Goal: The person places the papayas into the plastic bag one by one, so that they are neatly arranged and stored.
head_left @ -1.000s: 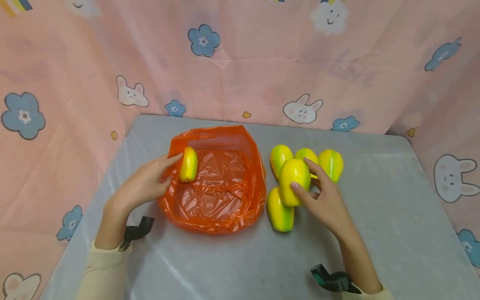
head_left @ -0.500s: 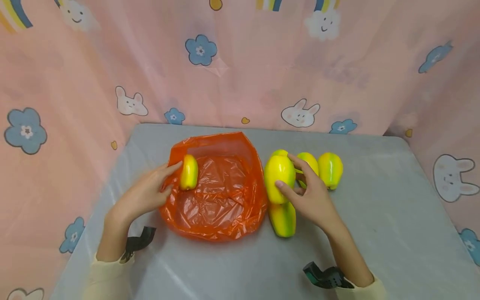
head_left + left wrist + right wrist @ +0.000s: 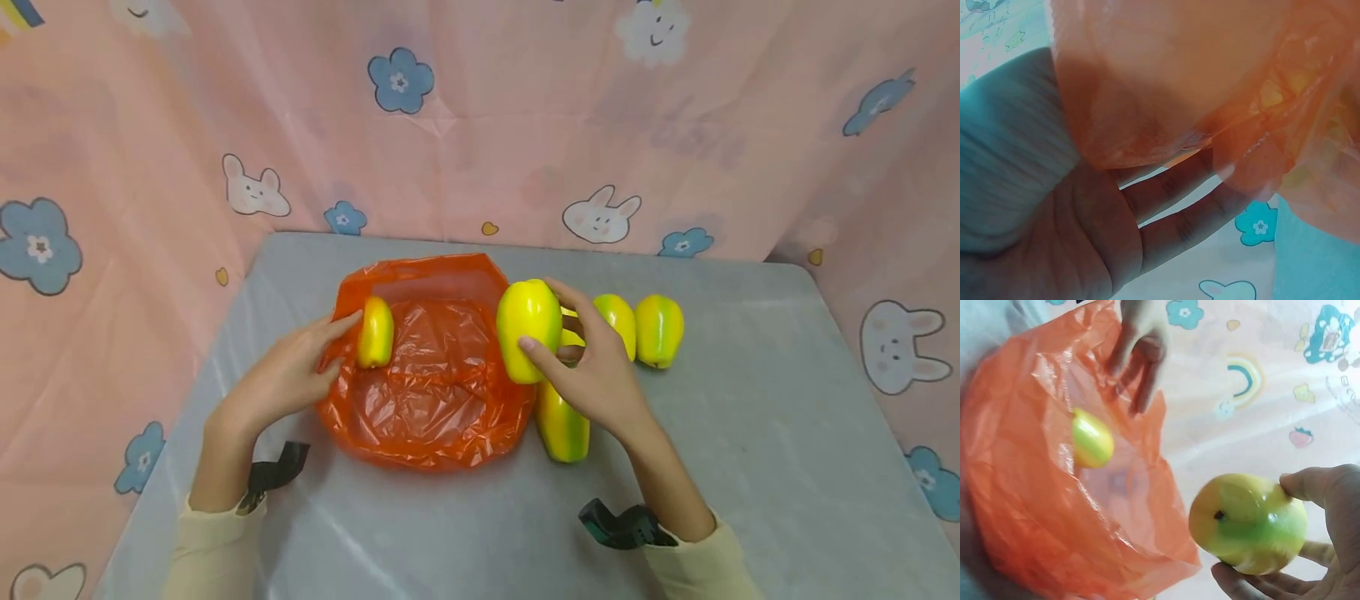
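Observation:
An orange plastic bag [image 3: 438, 454] lies with its mouth wide on the table. My left hand [image 3: 281, 383] holds its left rim, the index fingertip next to a yellow-green papaya [image 3: 377, 333] inside. In the left wrist view the bag's film [image 3: 1147, 81] drapes over the fingers and hides the fingertips. My right hand [image 3: 600, 383] grips another glossy papaya [image 3: 525, 325] between thumb and fingers, over the bag's right rim. The right wrist view shows this papaya's end with a dark spot [image 3: 1219, 515], beside the bag's mouth.
Right of the bag, one papaya [image 3: 564, 429] lies near the front, two more [image 3: 617, 321] stand farther back, and another [image 3: 572, 337] is mostly hidden behind the right hand. A pink patterned cloth [image 3: 480, 125] hangs behind the grey table [image 3: 772, 417].
My right hand has carried its papaya leftward, from over the other papayas to the bag's right rim. The left hand stays at the left rim.

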